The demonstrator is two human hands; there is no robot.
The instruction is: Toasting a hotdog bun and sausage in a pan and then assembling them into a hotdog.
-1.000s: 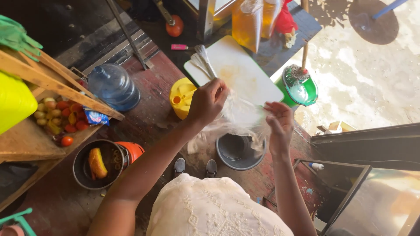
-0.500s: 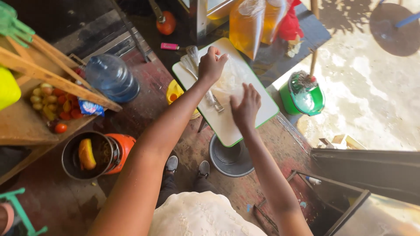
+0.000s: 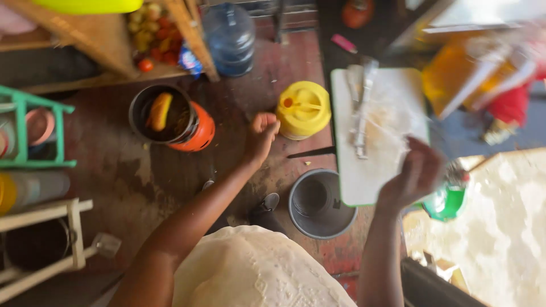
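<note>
White cutting board [image 3: 392,170] blurs beneath the curled right hand [image 3: 414,173], contents unclear; left hand [image 3: 260,136] is fisted, empty.

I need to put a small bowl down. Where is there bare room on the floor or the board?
Bare floor lies between the orange stove and the left hand. Crowded: the white board carries utensils, with the right hand over it, grey bucket below.

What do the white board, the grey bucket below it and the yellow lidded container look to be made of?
White board: probably plastic, matte, with a green edge and a scuffed, stained face. Grey bucket: likely plastic, dull even grey with a smooth rolled rim, though metal cannot be ruled out. Yellow lidded container: plastic, uniform bright colour, moulded lid.
</note>
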